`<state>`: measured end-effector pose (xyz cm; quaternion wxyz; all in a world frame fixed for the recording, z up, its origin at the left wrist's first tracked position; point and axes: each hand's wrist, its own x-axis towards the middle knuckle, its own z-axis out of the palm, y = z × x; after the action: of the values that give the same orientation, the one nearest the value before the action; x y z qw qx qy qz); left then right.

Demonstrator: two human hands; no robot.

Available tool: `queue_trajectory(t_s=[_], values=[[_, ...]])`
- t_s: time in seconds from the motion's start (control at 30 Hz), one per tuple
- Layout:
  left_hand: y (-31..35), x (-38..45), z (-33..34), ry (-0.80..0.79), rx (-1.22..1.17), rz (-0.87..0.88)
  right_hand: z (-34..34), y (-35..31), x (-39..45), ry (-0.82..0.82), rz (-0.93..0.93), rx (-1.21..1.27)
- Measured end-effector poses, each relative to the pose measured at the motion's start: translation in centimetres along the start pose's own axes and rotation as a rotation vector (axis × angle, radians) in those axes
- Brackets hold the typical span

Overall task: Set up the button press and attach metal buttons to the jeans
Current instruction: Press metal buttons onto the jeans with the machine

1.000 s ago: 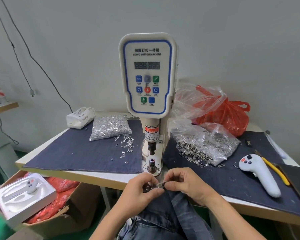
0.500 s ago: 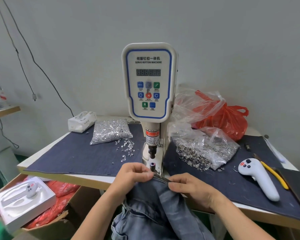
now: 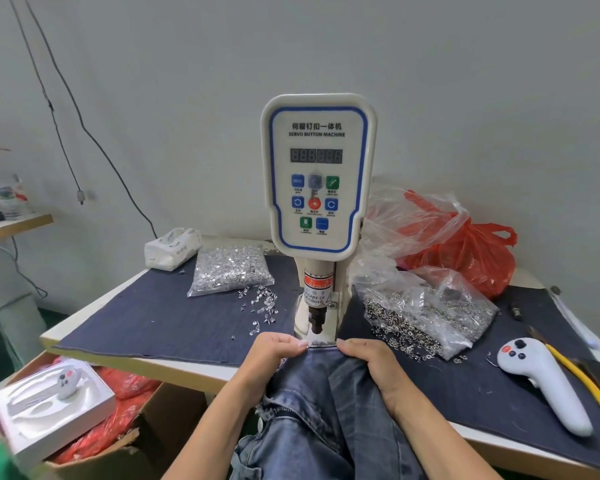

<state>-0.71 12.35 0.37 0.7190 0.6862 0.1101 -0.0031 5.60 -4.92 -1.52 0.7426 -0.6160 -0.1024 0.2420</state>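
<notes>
Both hands [image 3: 274, 355] [image 3: 371, 358] pinch jeans [image 3: 326, 410], waistband edge toward the press [image 3: 317, 209].

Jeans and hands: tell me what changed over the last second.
The jeans went from the table edge forward onto the press base, waistband now under the punch, covering the lower die. The left hand and right hand moved apart, each gripping the waistband. The machine, bags and remote stayed put.

Your faded blue jeans [image 3: 329, 403] lie over the table edge, the waistband under the white press [image 3: 317, 174], just below its dark punch [image 3: 316, 318]. Loose metal buttons [image 3: 400, 332] lie in an open bag right of the press.
</notes>
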Motion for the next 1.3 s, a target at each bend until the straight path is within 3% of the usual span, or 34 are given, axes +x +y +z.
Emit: queue_trajectory(t_s=[0.3, 0.57, 1.3], values=[[-0.6, 1.1, 0.2, 0.041, -0.152, -0.007, 0.1, 0.0, 0.7, 0.081, 0.012, 0.01], [-1.6, 1.0, 0.1, 0.01, -0.096, 0.049, 0.3, 0.7, 0.5, 0.072, -0.105, -0.098], [-2.7, 1.3, 0.0, 0.002, -0.105, 0.102, 0.3, 0.4, 0.0, 0.044, -0.107, -0.087]])
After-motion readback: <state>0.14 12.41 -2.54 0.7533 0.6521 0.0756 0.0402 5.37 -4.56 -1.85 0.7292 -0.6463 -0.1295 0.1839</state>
